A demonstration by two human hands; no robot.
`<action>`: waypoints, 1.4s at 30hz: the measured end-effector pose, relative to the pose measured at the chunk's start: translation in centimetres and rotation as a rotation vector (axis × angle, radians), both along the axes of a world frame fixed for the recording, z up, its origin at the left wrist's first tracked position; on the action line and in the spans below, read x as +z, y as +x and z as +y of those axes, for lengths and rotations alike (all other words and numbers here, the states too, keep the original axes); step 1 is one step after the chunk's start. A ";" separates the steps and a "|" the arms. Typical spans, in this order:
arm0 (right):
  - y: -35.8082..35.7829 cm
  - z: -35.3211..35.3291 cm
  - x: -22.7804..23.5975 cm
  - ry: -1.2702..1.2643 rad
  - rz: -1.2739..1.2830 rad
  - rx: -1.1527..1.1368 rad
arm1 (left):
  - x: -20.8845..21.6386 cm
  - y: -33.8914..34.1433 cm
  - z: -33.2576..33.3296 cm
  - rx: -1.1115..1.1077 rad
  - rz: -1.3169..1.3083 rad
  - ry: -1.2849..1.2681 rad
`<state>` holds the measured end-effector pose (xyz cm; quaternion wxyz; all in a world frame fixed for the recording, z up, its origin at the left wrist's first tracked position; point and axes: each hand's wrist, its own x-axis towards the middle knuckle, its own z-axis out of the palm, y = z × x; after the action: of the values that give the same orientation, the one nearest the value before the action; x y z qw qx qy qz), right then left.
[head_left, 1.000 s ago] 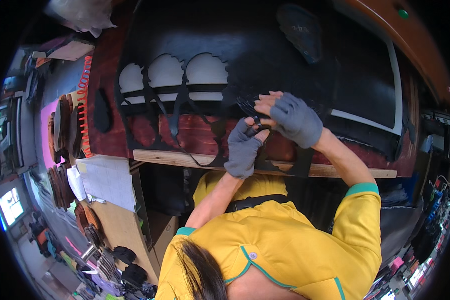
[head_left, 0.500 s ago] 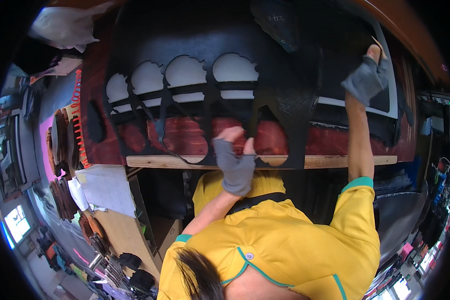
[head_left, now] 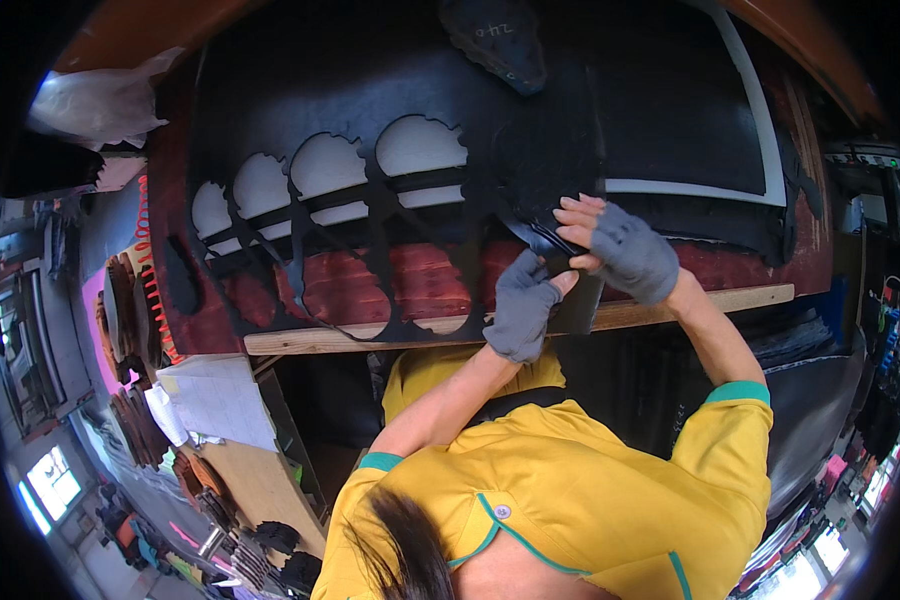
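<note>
Both my hands wear grey fingerless gloves and meet at the near edge of a black sheet (head_left: 300, 95) spread over the worktable. My left hand (head_left: 523, 308) is curled with its thumb up, pinching a folded part of the sheet. Close beside it, my right hand (head_left: 633, 254) bends over the same black fold, thumb below and fingers above. Rounded openings run along the sheet to the left, showing white and dark red beneath. A dark, pointed template (head_left: 495, 42) with pale marks lies on the sheet, beyond my hands. What my palms cover is hidden.
The table's dark red top (head_left: 345, 295) ends in a pale wooden front edge (head_left: 310, 342). At the left hang a red coiled hose (head_left: 146, 230) and several brown shaped pieces (head_left: 120, 310). White papers (head_left: 220, 400) lie below them. A clear plastic bag (head_left: 105, 105) sits at the far left.
My right hand has come down from the far right, where it held a thin pointed thing, to beside my left hand. My left hand has shifted right and closed on the sheet. The view has shifted slightly.
</note>
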<state>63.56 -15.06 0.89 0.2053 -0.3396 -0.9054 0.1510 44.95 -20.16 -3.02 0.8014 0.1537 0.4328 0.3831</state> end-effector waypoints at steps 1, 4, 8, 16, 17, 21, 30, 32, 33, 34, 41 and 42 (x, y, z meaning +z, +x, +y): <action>-0.1 -0.4 -0.1 -0.045 -0.002 -0.075 | 0.1 0.1 0.1 -0.002 0.038 0.062; -0.1 -1.0 -1.1 -0.029 -0.043 -0.135 | 0.1 0.3 0.3 -0.033 0.119 0.138; 0.7 0.5 -1.2 0.046 0.021 -0.166 | -0.2 -0.1 0.0 -0.034 0.100 0.141; 7.1 9.1 5.0 -0.021 1.280 -1.135 | -1.6 -0.2 -0.7 -0.010 0.224 0.122; 8.3 8.8 5.4 0.068 0.972 -1.265 | -1.3 -0.4 -1.0 0.021 0.259 0.174; 8.0 7.3 4.8 0.231 0.829 -1.076 | 1.2 -3.3 -1.7 -0.095 0.806 0.801; -11.3 3.8 5.0 -1.285 1.284 -0.380 | 5.9 -13.3 5.9 0.198 1.460 1.797; -13.7 4.4 4.8 -1.264 1.254 -0.213 | 6.4 -16.8 5.7 0.321 1.307 1.728; -14.7 5.2 4.5 -1.176 1.179 -0.132 | 6.7 -18.5 4.5 0.264 1.293 1.312; -15.6 5.9 4.1 -1.087 1.105 -0.054 | 6.4 -20.1 5.1 0.604 1.221 1.334; -20.4 10.3 -0.3 -0.891 0.798 -0.589 | 4.5 -40.1 6.0 1.042 0.791 0.308; -20.7 10.6 -0.7 -0.850 0.818 -0.571 | 4.0 -43.0 6.4 1.069 0.776 0.313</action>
<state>42.81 -4.45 0.14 0.4132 -0.5334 -0.4899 0.5520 1.91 -13.75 0.95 0.2567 0.1591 0.6449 0.7020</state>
